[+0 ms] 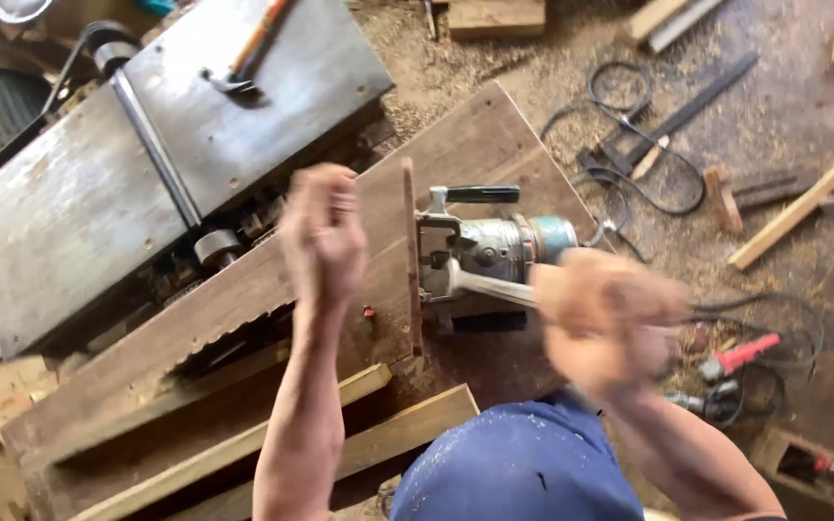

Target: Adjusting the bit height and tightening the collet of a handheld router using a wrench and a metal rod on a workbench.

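A metal router-like power tool [494,253] lies on its side on a reddish wooden board [243,289], its flat base plate [411,256] standing on edge. My right hand [600,314], blurred, is closed around a steel wrench [489,287] whose far end meets the tool's body. My left hand [322,232], also blurred, is a raised fist just left of the base plate, and nothing shows in it. A black handle [480,194] sticks out on top of the tool.
A grey planer machine [147,145] fills the upper left, with a hammer [248,53] on it. Pale wooden battens [243,449] lie under the board. Black cables [629,145], wood offcuts [803,198] and a red-handled tool [740,355] lie on the sawdust-covered floor at right.
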